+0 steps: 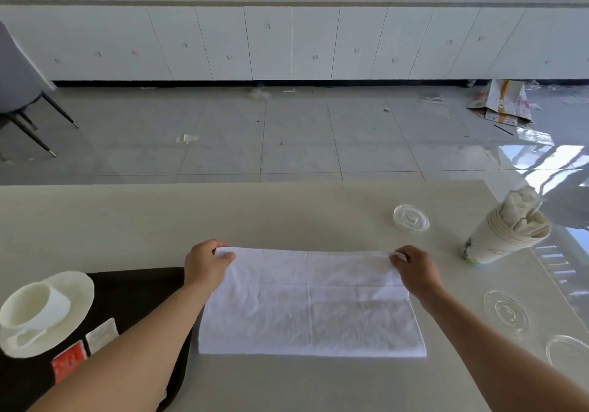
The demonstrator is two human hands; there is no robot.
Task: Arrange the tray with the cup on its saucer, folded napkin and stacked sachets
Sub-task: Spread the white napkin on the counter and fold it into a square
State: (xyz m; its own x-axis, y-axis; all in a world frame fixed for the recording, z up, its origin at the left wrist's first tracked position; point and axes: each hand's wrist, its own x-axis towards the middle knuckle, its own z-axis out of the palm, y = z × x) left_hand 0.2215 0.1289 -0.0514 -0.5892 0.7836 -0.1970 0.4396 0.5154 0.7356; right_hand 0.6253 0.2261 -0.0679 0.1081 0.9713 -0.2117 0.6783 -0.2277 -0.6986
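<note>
The white cloth napkin (310, 303) lies flat on the pale beige table (287, 214), just right of the black tray (134, 290) bearing the white cup (35, 306) on its white saucer (75, 287) and, apparently, two sachets (84, 351). The left hand (207, 265) and right hand (414, 268) each pinch a far corner. To fold well, draw both corners evenly toward the near edge, align the edges, then press the crease.
</note>
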